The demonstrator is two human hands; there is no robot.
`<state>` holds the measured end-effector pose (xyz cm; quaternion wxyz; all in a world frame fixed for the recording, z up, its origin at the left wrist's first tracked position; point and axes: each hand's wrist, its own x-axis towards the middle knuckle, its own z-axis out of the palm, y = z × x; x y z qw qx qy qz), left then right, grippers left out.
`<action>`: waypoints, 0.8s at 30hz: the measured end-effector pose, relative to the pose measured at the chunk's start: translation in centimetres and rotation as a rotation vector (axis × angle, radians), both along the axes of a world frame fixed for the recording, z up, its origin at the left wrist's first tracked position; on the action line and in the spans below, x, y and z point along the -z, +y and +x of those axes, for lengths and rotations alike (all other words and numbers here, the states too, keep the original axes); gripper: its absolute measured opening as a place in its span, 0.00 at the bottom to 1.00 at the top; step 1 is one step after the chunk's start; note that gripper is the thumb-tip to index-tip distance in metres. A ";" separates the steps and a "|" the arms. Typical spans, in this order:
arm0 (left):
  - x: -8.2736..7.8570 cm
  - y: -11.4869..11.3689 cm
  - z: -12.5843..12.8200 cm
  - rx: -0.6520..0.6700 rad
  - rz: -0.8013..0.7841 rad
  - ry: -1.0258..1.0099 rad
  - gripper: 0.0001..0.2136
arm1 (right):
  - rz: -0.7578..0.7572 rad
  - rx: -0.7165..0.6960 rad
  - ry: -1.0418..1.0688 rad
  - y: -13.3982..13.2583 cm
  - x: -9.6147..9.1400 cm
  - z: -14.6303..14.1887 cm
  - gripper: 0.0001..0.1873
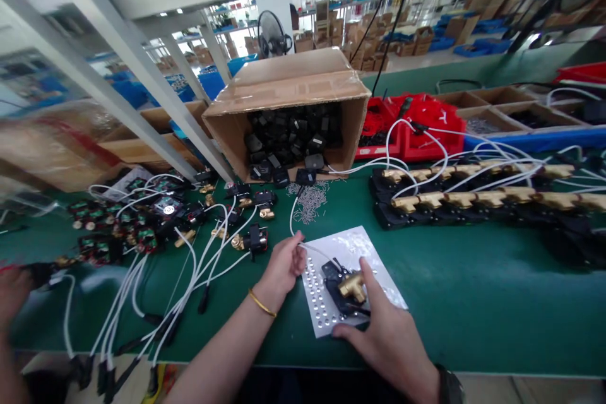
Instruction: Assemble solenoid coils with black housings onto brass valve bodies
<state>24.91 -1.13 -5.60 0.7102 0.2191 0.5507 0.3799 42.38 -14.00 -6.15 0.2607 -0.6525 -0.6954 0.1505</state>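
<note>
My left hand (283,265) has its fingers closed in a pinch on a white cable (316,249). That cable runs to a black valve actuator (335,290) with a brass fitting (353,288) on top, lying on a white sheet (322,328). Small round silvery pieces (318,300) sit in rows along the sheet's left side. My right hand (392,328) is spread beside the actuator; its index finger is by the brass fitting and its thumb near the sheet's front edge. Part of the actuator is hidden behind that hand.
A cardboard box (284,91) of black housings stands behind loose screws (310,202). Rows of brass-fitted units (459,201) lie right. Circuit-board assemblies (127,221) and white cables cover the left. Red bins (426,139) stand behind. Another person's hand (14,293) is at far left.
</note>
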 end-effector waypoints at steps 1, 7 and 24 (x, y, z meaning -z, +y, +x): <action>0.0 0.5 0.4 -0.039 0.032 0.010 0.20 | 0.017 -0.019 -0.021 0.3 0.3 -0.4 0.50; -2.7 -0.2 2.0 -0.235 0.429 0.186 0.18 | 0.030 -0.021 -0.042 1.1 1.2 -0.5 0.40; -12.9 -1.3 18.7 0.771 1.457 0.407 0.26 | 0.248 0.763 -0.059 0.0 -0.9 17.3 0.40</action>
